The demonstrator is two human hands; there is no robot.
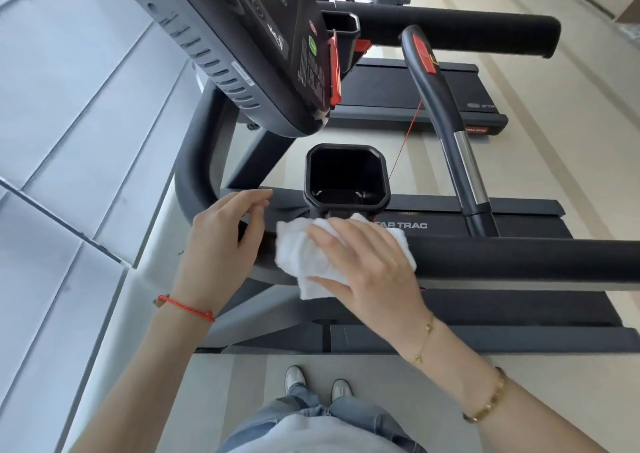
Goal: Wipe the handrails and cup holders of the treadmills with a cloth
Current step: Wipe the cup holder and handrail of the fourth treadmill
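- Right hand [363, 265] lies flat, fingers straight, pressing a soft, crumpled white cloth [311, 258] onto the padded black handrail [519, 258]
- Left hand [221, 241], relaxed, rests on the rail's bend beside the cloth; square black cup holder [346, 175] just beyond

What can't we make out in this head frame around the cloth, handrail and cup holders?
- Head view: handrail under the cloth is covered by cloth and right hand; its right end runs off the frame edge.
- Left hand: its underside hides whether the fingers wrap the rail.
- Near cup holder: floor in shadow, dirt unreadable.
- Far cup holder: partly behind the console.
- Console labels: too small and angled.
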